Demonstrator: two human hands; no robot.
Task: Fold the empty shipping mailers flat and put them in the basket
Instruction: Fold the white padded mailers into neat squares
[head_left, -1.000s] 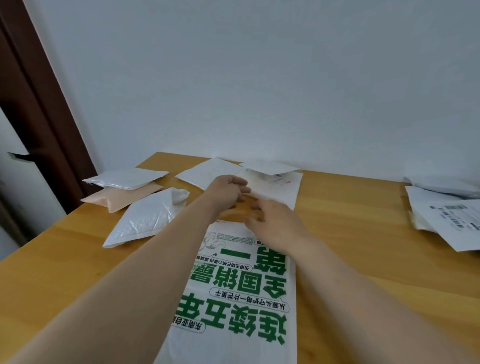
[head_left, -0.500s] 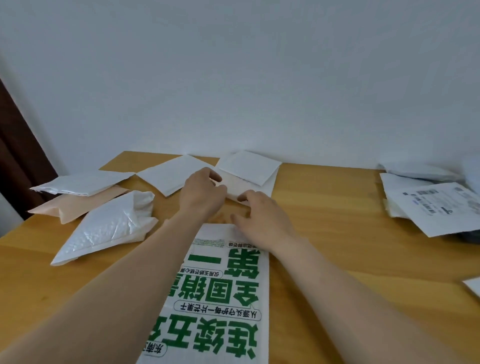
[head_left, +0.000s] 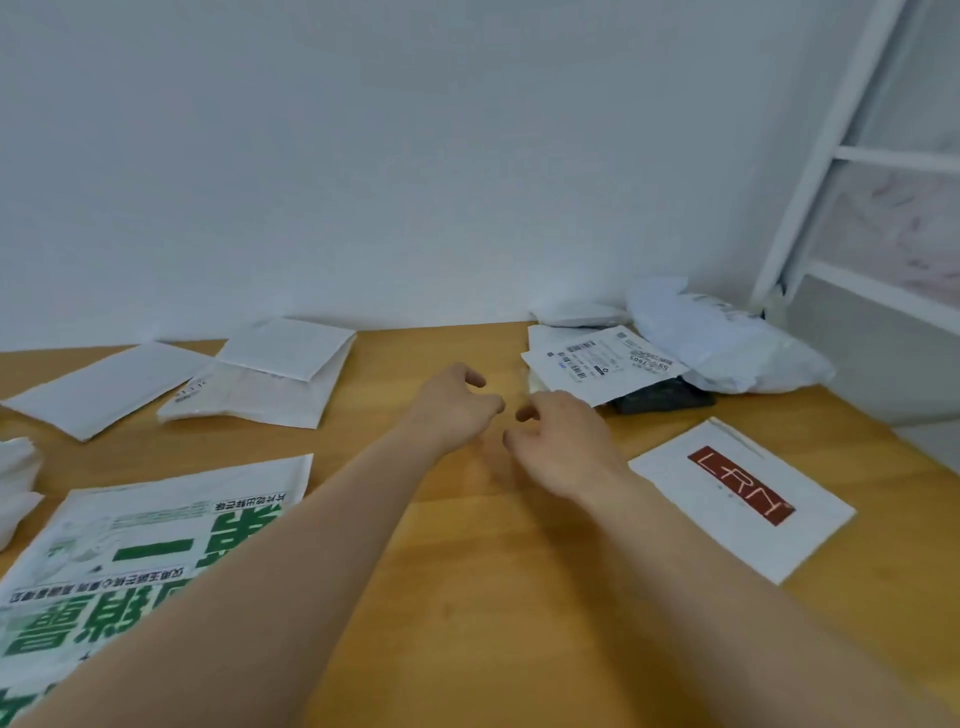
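The left hand and right hand hovered loosely curled, holding nothing, near the table's far edge

The table before me is honey-yellow wood grain. The big mailer is white with bold green print. The small mailer is white with a dark red block, pale lettering. The packet beyond looks black, perhaps charcoal.
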